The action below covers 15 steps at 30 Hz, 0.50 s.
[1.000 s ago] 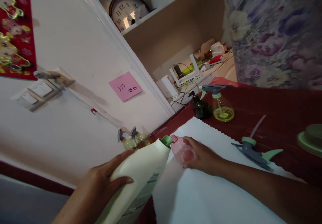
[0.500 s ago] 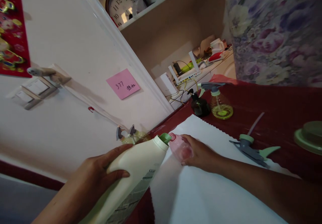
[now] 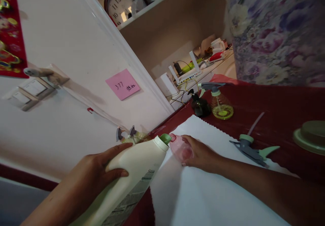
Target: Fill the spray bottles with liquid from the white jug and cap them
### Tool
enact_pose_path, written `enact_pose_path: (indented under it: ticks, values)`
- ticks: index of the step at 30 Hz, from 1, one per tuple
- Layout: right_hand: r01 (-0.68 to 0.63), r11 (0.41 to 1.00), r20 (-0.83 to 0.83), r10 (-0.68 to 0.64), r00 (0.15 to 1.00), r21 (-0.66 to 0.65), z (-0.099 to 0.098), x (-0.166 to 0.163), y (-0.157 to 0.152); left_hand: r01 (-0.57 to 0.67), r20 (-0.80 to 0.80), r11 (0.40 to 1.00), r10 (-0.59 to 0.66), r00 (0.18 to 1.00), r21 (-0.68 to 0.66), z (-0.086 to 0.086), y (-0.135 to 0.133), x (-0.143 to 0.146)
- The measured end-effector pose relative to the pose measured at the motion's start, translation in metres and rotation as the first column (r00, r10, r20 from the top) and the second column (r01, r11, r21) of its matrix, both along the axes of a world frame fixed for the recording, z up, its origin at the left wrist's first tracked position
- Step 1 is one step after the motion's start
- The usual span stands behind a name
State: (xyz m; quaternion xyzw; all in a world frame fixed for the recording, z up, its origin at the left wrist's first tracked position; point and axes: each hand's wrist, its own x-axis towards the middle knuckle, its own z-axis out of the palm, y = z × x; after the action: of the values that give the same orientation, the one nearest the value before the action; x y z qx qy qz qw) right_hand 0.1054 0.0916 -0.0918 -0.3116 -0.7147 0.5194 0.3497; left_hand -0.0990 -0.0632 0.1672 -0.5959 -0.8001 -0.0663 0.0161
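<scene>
Cream bottle (image 3: 134,166) leans toward pink bottle (image 3: 179,148); clear sprayer (image 3: 220,101) holds yellow-green liquid (image 3: 222,113).

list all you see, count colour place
large bottle: 1, cream, left hand
small bottle: 1, pink, right hand
spray head: 1, grey and green, sheet's edge
sheet: 1, white, table
table: 1, maroon, below
spray bottle: 1, clear, table
pump bottle: 1, dark, table
rear bottles: 2, yellowish, near wall
domed object: 1, green, table's right
note: 1, pink, wall
switches: 2, white, wall
decoration: 1, red, wall
clock: 1, brown-rimmed, upper shelf
router: 1, white, lower shelf
clutter: uncounted, mixed, lower shelf
floral fabric: 1, purple, upper right
hands: 2, bare, holding bottles
</scene>
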Motion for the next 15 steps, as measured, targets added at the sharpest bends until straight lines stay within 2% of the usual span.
enact_pose_path:
  ticks: [9,12,15]
  values:
    - [0.006,1.000,0.004,-0.006,1.000,0.005,-0.0024,-0.0010,0.0007,0.004,-0.030,1.000,-0.005,1.000,-0.012,0.0047,0.0025,0.0055]
    - [0.006,1.000,0.006,-0.006,1.000,0.008,-0.0021,0.0001,0.0007,-0.012,-0.085,0.998,0.007,0.996,-0.056,0.0064,0.0029,0.0071]
    - [0.007,1.000,0.008,-0.007,1.000,0.008,-0.0033,-0.0003,0.0012,-0.081,-0.110,0.986,0.066,0.992,-0.143,0.0102,0.0041,0.0089]
